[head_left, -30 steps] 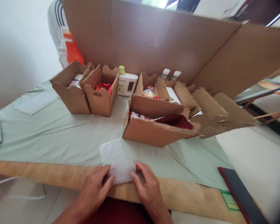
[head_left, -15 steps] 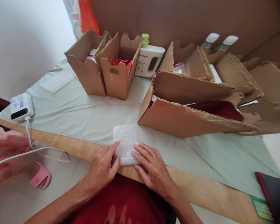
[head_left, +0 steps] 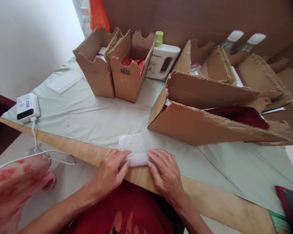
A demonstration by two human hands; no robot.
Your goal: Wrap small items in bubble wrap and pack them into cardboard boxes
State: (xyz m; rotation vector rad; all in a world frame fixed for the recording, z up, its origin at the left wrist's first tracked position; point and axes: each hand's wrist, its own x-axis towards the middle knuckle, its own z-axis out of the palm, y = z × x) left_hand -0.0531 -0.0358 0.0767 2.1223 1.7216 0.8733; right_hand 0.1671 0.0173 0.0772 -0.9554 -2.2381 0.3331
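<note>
A small piece of clear bubble wrap (head_left: 132, 143) lies at the front edge of the table, its near part folded or rolled into a thicker strip. My left hand (head_left: 114, 165) grips the left end of that strip between thumb and fingers. On the opposite end, my right hand (head_left: 164, 167) pinches the strip with its thumb below and fingers above. The far part of the wrap lies flat on the cloth. Whether anything is inside the fold I cannot tell.
Cardboard bins (head_left: 129, 83) and a long cardboard box (head_left: 197, 125) stand behind. Between them is a white bottle (head_left: 163, 61) with a green cap. A power bank (head_left: 28, 107) with a white cable sits left. A dark device (head_left: 291, 204) lies at right. A person's pink-clothed leg (head_left: 17, 182) shows lower left.
The near edge of the bubble wrap has been folded farther over, making a narrower strip. My hands have moved slightly apart towards its ends. The view has shifted, and the person's leg at left has moved.
</note>
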